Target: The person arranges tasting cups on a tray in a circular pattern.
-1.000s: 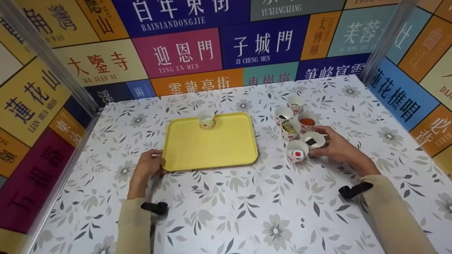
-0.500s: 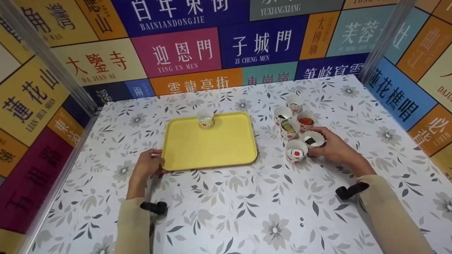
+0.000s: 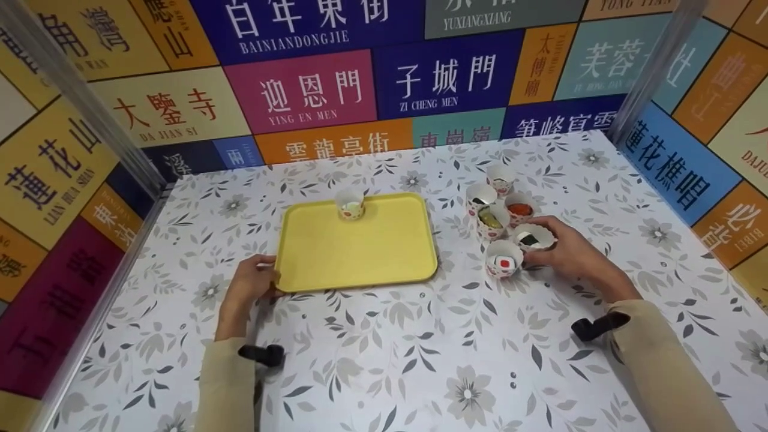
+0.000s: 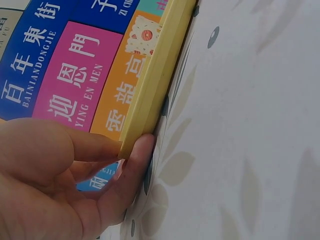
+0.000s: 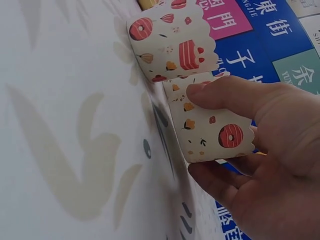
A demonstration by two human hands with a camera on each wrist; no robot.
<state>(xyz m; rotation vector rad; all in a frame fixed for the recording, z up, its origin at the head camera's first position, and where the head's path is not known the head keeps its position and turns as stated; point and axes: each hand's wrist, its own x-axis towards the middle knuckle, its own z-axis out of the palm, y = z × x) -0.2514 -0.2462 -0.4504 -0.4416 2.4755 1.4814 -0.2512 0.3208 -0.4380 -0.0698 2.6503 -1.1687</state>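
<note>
My left hand (image 3: 251, 281) pinches the near left corner of the yellow tray (image 3: 360, 258), thumb above and a finger beneath, as the left wrist view shows. One paper cup (image 3: 350, 207) with pale contents stands at the tray's far edge. Over on the right, my right hand (image 3: 567, 249) grips a paper cup (image 5: 210, 125) between thumb and fingers; a white and black piece (image 3: 529, 240) lies inside it. Right beside that cup is another printed paper cup (image 5: 172, 45), which holds a white piece with a red centre (image 3: 504, 263).
Several more paper cups cluster just behind: one with green-yellow contents (image 3: 490, 218), one with orange-red contents (image 3: 520, 209), one with a dark piece (image 3: 480, 198), and a farther cup (image 3: 500, 180). Lettered panels (image 3: 312, 90) wall the floral-patterned table (image 3: 372, 354) at the back and sides.
The right hand and its cup have shifted very slightly, and the cup's opening has tilted a little. The left hand, the tray and the other cups stay where they were.
</note>
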